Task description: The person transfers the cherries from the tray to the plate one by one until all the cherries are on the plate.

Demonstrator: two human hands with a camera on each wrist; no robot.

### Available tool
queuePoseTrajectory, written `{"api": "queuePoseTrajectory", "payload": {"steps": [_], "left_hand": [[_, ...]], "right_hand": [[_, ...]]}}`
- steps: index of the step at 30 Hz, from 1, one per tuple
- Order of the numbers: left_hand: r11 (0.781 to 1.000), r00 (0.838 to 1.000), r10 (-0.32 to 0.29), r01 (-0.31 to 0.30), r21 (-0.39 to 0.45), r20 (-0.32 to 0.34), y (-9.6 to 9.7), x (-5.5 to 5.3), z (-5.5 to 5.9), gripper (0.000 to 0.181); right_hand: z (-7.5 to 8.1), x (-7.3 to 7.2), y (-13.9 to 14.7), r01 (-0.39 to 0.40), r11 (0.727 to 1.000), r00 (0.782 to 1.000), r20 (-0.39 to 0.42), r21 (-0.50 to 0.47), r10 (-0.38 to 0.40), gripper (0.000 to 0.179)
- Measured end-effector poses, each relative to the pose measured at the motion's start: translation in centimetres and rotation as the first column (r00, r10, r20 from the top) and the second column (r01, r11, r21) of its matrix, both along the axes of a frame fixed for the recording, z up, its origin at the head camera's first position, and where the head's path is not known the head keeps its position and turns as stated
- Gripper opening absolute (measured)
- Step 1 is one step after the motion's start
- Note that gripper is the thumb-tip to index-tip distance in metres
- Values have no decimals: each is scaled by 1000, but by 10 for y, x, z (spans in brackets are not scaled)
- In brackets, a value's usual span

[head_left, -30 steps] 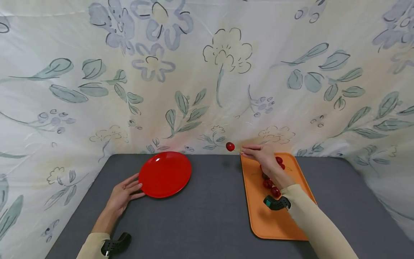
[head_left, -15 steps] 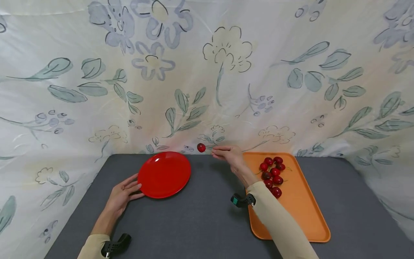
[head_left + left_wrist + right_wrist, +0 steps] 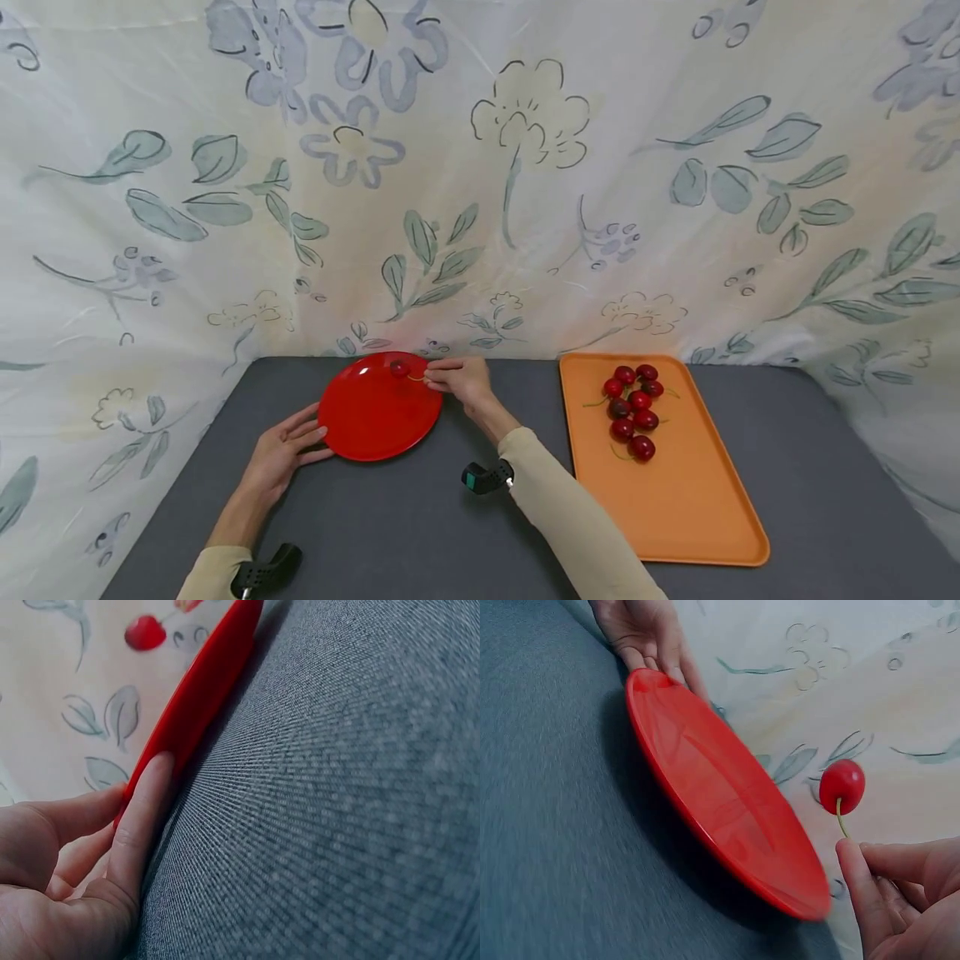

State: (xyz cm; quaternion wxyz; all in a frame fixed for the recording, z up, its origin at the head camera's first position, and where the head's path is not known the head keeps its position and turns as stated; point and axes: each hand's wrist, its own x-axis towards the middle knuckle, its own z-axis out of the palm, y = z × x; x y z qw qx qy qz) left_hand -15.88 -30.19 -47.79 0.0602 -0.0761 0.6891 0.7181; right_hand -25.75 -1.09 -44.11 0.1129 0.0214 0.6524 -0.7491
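Observation:
My right hand (image 3: 463,382) pinches a red cherry (image 3: 843,787) by its thin green stem (image 3: 842,820), between thumb and fingertips. The cherry hangs above the far right part of a round red plate (image 3: 375,417), apart from its surface in the right wrist view. At the plate's left edge, my left hand (image 3: 276,454) holds the rim, with a finger along the outer side (image 3: 146,795) and other fingertips at the edge. No other cherry is visible on the plate.
An orange tray (image 3: 693,508) lies on the right of the dark grey table (image 3: 390,533). Several cherries (image 3: 640,400) with stems are clustered in its far half. A floral cloth (image 3: 450,167) hangs behind the table's far edge.
My right hand has carried the cherry leftward from the tray, across the table, to over the plate. The left hand stays at the plate's rim, and the tray's cherries are uncovered.

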Motion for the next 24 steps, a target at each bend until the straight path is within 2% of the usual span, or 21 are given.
{"api": "queuePoseTrajectory", "payload": {"steps": [10, 13, 16, 24], "left_hand": [[1000, 1000, 8, -8, -20, 0, 1, -2, 0, 64], [1000, 1000, -6, 6, -17, -8, 2, -2, 0, 64], [1000, 1000, -16, 16, -16, -8, 3, -2, 0, 64], [999, 1000, 4, -4, -42, -2, -1, -2, -1, 65]], "right_hand": [[-12, 4, -37, 64, 992, 998, 20, 106, -66, 12], [-13, 6, -45, 106, 985, 994, 0, 136, -107, 11], [-13, 8, -52, 146, 975, 989, -24, 166, -144, 10], [-5, 17, -72, 154, 968, 988, -61, 200, -145, 8]]}}
